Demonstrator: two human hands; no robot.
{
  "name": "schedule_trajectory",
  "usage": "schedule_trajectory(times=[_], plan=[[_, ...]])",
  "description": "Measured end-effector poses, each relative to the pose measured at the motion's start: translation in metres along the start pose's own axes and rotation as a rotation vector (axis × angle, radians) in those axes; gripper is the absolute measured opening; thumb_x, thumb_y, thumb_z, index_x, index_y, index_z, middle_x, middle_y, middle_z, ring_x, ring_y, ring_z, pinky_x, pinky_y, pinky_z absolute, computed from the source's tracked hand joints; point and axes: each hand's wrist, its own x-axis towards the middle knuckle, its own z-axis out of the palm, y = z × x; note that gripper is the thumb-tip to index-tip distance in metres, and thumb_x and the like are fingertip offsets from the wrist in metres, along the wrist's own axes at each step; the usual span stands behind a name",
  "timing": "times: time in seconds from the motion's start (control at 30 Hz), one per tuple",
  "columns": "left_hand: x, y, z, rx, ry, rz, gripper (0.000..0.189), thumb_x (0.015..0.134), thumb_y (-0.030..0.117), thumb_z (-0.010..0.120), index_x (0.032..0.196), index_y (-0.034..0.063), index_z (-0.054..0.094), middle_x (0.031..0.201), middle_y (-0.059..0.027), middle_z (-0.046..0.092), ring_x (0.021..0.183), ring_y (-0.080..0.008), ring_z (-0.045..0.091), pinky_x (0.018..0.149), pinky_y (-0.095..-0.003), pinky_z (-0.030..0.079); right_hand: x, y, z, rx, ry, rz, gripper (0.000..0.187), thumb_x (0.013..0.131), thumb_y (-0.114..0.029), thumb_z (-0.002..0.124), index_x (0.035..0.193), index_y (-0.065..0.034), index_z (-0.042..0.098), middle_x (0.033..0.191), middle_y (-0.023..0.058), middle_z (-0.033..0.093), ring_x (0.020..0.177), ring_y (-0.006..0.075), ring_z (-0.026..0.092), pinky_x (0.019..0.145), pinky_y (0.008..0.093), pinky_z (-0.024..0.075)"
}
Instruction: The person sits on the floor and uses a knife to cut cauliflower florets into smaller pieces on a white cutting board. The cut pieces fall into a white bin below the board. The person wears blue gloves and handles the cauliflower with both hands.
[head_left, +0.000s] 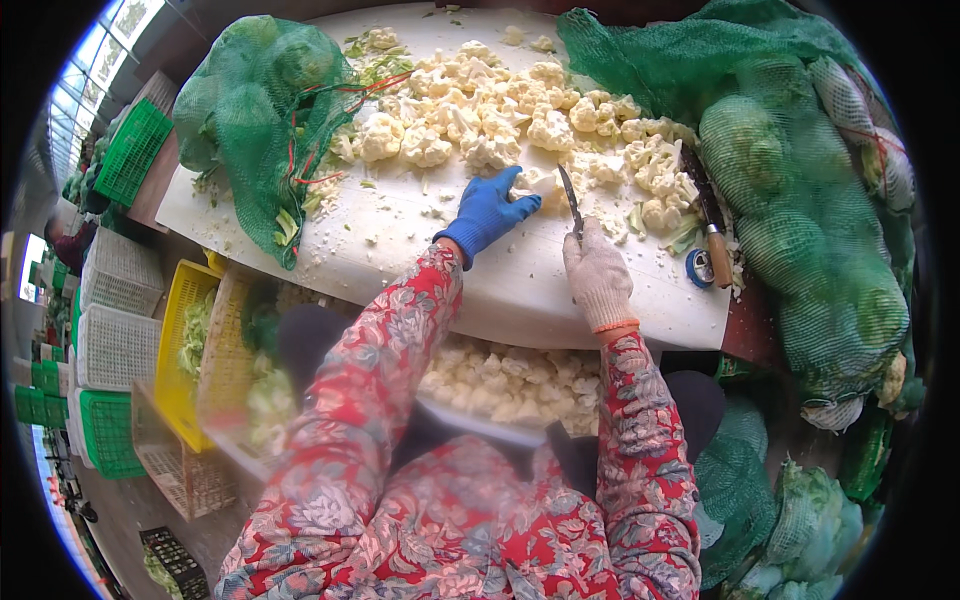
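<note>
My left hand (489, 211), in a blue glove, reaches over the white board (405, 247). Its spread thumb and fingers are at a cut cauliflower piece (537, 182); whether they grip it I cannot tell. In a pale knit glove with an orange cuff, my right hand (600, 274) is closed on the handle of a small knife (570, 196), whose blade points away from me beside that piece. A large heap of cauliflower florets (480, 101) spreads behind both hands. More florets (517, 379) fill a container below the board's near edge.
Green mesh sacks of cauliflower stand at the left (259, 112) and right (795, 202). A larger knife with a wooden handle (718, 259) lies at the board's right, beside a blue tape roll (699, 268). Yellow (174, 337) and white crates (118, 349) stand left. A person (73, 244) is far left.
</note>
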Motion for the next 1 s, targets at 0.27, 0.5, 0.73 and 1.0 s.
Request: schedule_trajectory(times=[0.27,0.5,0.73,1.0], plan=[[-0.001,-0.008,-0.011,-0.175,-0.092,0.035,0.071,0.083,0.052,0.074,0.13,-0.0002,0.062,0.1,-0.0211,0.073,0.088,-0.0294,0.071,0.081,-0.0377,0.056,-0.004,-0.004,0.01,-0.16,-0.081,0.0,0.031,0.101,-0.031,0.046,0.122,-0.0078,0.049,0.095,0.0213,0.072,0.088,0.0418,0.07,0.074,0.0568,0.0539],[-0.009,-0.01,-0.002,-0.113,-0.051,0.012,0.075,0.083,0.059,0.07,0.133,0.0036,0.061,0.093,-0.0144,0.074,0.097,-0.0307,0.064,0.095,-0.0402,0.046,-0.014,-0.005,0.019,-0.138,-0.055,0.002,0.028,0.101,-0.029,0.047,0.119,-0.0073,0.049,0.088,0.0216,0.072,0.086,0.0417,0.071,0.073,0.0573,0.0545],[-0.019,0.003,0.008,0.048,0.045,-0.001,0.076,0.082,0.06,0.07,0.132,0.004,0.06,0.086,-0.0097,0.073,0.097,-0.0297,0.06,0.1,-0.0403,0.04,-0.01,-0.009,0.017,-0.169,-0.115,0.09,0.028,0.101,-0.029,0.047,0.118,-0.0069,0.049,0.09,0.0223,0.072,0.088,0.0429,0.071,0.072,0.058,0.0546],[-0.014,-0.004,0.011,-0.119,0.009,-0.074,0.073,0.082,0.057,0.072,0.13,0.0021,0.06,0.084,-0.0119,0.072,0.094,-0.0304,0.063,0.101,-0.0416,0.04,-0.001,-0.016,0.02,-0.06,-0.164,0.108,0.03,0.102,-0.027,0.042,0.124,-0.0083,0.048,0.1,0.0262,0.07,0.097,0.0441,0.069,0.08,0.061,0.0518]])
